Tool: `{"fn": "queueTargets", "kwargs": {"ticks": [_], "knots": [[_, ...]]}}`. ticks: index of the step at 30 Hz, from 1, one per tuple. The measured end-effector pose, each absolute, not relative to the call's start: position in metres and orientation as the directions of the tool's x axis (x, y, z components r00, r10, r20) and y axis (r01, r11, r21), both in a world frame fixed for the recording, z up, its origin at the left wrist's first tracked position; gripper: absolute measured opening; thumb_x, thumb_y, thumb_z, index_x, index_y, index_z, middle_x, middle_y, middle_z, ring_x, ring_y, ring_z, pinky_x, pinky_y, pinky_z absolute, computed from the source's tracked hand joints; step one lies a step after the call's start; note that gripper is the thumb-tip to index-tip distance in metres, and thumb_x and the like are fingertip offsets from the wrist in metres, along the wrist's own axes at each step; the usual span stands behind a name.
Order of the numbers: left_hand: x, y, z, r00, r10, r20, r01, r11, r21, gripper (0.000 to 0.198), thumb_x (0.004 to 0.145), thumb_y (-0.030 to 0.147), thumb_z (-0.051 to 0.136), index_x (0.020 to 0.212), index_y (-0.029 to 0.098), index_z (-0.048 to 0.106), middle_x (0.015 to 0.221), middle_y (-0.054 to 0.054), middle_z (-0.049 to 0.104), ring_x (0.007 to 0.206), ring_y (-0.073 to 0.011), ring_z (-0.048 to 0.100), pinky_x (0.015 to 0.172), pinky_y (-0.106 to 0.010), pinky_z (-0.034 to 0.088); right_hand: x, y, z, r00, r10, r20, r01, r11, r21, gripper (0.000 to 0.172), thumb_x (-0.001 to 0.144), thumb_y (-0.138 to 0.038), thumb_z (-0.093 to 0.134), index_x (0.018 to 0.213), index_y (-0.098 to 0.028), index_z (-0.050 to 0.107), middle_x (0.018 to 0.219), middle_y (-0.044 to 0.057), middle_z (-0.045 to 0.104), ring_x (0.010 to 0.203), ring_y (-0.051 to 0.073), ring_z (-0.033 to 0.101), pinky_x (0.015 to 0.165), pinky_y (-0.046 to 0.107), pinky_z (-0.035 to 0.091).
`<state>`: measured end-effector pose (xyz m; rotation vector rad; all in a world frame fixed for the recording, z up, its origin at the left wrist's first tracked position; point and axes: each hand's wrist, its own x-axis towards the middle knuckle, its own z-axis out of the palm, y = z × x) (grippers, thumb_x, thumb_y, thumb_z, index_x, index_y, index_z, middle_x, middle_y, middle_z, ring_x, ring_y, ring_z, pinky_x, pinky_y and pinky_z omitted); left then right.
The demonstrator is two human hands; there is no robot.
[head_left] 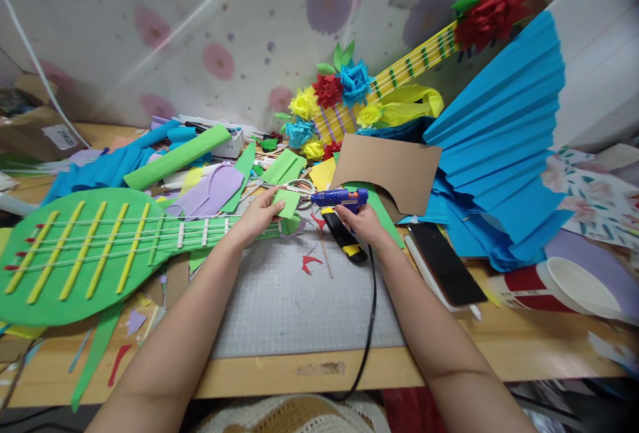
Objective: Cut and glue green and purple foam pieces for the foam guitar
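Note:
My right hand (363, 223) is wrapped round a blue glue gun (344, 199), its nozzle pointing left and its black cord trailing down past the table's front edge. Pinched in my left hand (257, 219) is a small light-green paper piece (287, 204), close to the nozzle; whether they touch I cannot tell. Behind it lie scissors (301, 185), partly hidden. A black and yellow utility knife (344, 237) rests under the glue gun on the grey cutting mat (309, 313). Left of my hands lies a green paper guitar (90, 247) with yellow strips and white strings, its neck reaching under my left hand.
A phone (444, 263) and a red-and-white paper bucket (544, 285) sit at the right. Brown cardboard (384, 163), a pleated blue paper fan (509, 134) and a yellow flowered guitar (414, 67) stand behind. Red scraps (310, 262) lie on the mat.

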<state>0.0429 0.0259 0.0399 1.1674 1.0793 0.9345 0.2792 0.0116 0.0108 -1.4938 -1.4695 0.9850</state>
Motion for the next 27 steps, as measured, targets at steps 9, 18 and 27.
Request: {"fn": "queueTargets", "kwargs": {"ticks": [9, 18, 27], "knots": [[0.043, 0.026, 0.040, 0.240, 0.956, -0.169, -0.007, 0.176, 0.984, 0.050, 0.064, 0.023, 0.064, 0.113, 0.015, 0.058, 0.071, 0.002, 0.054, 0.055, -0.0079, 0.045, 0.050, -0.019, 0.039, 0.278, 0.011, 0.013, 0.050, 0.998, 0.031, 0.381, 0.009, -0.925, 0.040, 0.066, -0.057, 0.060, 0.066, -0.018, 0.052, 0.052, -0.003, 0.046, 0.049, 0.009, 0.038, 0.051, 0.024, 0.034], [0.042, 0.026, 0.040, 0.252, 0.954, -0.163, -0.025, 0.175, 0.984, 0.049, 0.063, 0.023, 0.067, 0.111, 0.016, 0.061, 0.068, 0.002, 0.054, 0.055, -0.0083, 0.045, 0.049, -0.020, 0.039, 0.282, 0.015, 0.007, 0.098, 0.993, 0.065, 0.412, 0.019, -0.911, 0.045, 0.065, -0.060, 0.059, 0.075, -0.016, 0.058, 0.053, -0.001, 0.053, 0.053, 0.013, 0.048, 0.053, 0.026, 0.040], [0.038, 0.028, 0.042, 0.252, 0.957, -0.141, -0.018, 0.151, 0.988, 0.049, 0.063, 0.027, 0.066, 0.111, 0.016, 0.060, 0.075, 0.001, 0.058, 0.057, -0.0091, 0.048, 0.050, -0.020, 0.040, 0.303, 0.013, 0.016, 0.224, 0.966, 0.129, 0.482, 0.005, -0.876, 0.048, 0.068, -0.062, 0.056, 0.071, -0.014, 0.061, 0.058, 0.004, 0.059, 0.057, 0.015, 0.053, 0.057, 0.028, 0.042]]}}
